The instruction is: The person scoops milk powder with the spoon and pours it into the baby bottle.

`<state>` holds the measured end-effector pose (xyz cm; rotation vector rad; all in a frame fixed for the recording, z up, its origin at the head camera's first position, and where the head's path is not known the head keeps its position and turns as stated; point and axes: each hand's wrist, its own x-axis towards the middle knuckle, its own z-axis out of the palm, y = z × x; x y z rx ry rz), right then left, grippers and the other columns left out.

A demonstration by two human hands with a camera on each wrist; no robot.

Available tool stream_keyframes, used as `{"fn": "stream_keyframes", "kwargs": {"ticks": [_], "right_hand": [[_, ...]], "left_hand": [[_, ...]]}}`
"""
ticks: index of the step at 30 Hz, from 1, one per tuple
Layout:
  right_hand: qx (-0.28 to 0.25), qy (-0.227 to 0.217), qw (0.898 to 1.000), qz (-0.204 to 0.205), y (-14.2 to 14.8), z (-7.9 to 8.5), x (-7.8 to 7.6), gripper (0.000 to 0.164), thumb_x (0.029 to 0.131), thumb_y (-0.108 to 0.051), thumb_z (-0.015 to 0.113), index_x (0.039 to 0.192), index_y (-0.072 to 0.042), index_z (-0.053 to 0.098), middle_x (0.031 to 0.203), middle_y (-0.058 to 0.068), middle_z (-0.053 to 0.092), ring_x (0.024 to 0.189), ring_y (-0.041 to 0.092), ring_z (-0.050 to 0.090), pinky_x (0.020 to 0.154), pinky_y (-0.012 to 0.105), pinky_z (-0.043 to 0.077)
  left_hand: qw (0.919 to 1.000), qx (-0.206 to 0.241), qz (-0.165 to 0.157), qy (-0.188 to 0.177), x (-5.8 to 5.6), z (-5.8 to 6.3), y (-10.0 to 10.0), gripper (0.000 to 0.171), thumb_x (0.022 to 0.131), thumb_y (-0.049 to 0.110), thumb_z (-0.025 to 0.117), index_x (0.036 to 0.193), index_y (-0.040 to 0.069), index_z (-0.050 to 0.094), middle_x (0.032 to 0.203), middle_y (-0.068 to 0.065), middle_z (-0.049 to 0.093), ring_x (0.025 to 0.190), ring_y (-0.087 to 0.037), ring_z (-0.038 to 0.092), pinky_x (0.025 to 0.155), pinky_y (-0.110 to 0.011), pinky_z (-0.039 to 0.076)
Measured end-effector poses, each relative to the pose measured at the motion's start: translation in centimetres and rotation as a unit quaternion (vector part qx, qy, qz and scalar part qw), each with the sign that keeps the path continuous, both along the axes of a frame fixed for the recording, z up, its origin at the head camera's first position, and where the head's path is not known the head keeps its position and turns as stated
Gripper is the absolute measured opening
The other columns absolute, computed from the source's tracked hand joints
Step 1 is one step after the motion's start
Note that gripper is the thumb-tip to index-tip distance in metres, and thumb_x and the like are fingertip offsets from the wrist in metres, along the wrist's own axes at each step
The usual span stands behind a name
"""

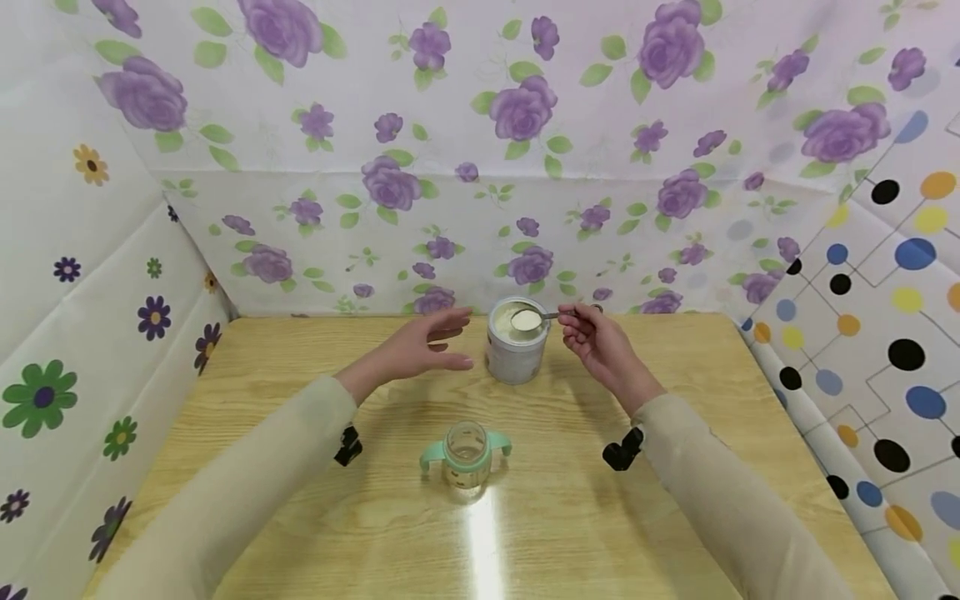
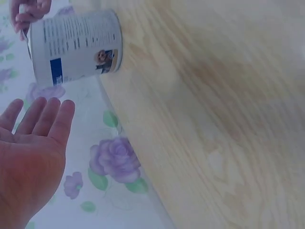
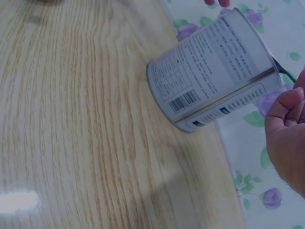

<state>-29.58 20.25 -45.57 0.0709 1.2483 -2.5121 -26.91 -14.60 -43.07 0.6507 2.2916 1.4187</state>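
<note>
My right hand [image 1: 596,346] pinches the handle of a metal spoon [image 1: 551,316] whose bowl is heaped with pale powder [image 1: 526,320]. That bowl is over the open mouth of a white can [image 1: 514,364], which has more pale powder inside. To the left of the can, my left hand [image 1: 420,346] is held with its fingers extended, apart from the can and holding nothing. In the left wrist view its palm [image 2: 33,162] shows with the fingers straight. Nearer to me stands a clear baby bottle [image 1: 467,467] with mint-green handles and no lid on it.
The wooden table [image 1: 300,500] runs back to a flower-print cloth [image 1: 465,217] just behind the can. Patterned cloths also hang on the left [image 1: 82,275] and right [image 1: 885,350]. Black wrist cameras sit under both forearms.
</note>
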Motion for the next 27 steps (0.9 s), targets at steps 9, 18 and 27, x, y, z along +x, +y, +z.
{"fn": "stream_keyframes", "kwargs": {"ticks": [9,18,27], "right_hand": [[0.001,0.006,1.000,0.000,0.5,0.0,0.1,0.041,0.119,-0.021,0.041,0.106,-0.004,0.076,0.086,0.004,0.077,0.074,0.011,0.067,0.070,0.021,0.057],[0.009,0.004,1.000,0.001,0.7,-0.2,0.3,0.043,0.119,-0.022,0.038,0.107,-0.005,0.076,0.087,0.003,0.077,0.075,0.011,0.067,0.071,0.022,0.057],[-0.004,-0.004,1.000,-0.006,0.3,-0.1,0.3,0.042,0.119,-0.021,0.041,0.105,-0.003,0.076,0.086,0.004,0.077,0.074,0.012,0.067,0.070,0.022,0.057]], "left_hand": [[0.9989,0.038,-0.027,-0.004,5.2,-0.4,-1.6,0.076,0.104,0.031,0.074,0.167,0.010,0.038,0.170,-0.013,0.040,0.155,-0.036,0.041,0.125,-0.051,0.038],[0.9977,0.041,0.001,0.054,10.5,-2.8,-1.6,0.078,0.097,0.026,0.082,0.165,0.018,0.044,0.164,-0.005,0.049,0.150,-0.031,0.047,0.125,-0.053,0.038],[0.9949,0.042,0.028,0.088,12.5,-5.2,-0.6,0.089,0.086,0.027,0.093,0.162,0.017,0.048,0.161,-0.002,0.053,0.147,-0.027,0.051,0.122,-0.048,0.043]]}}
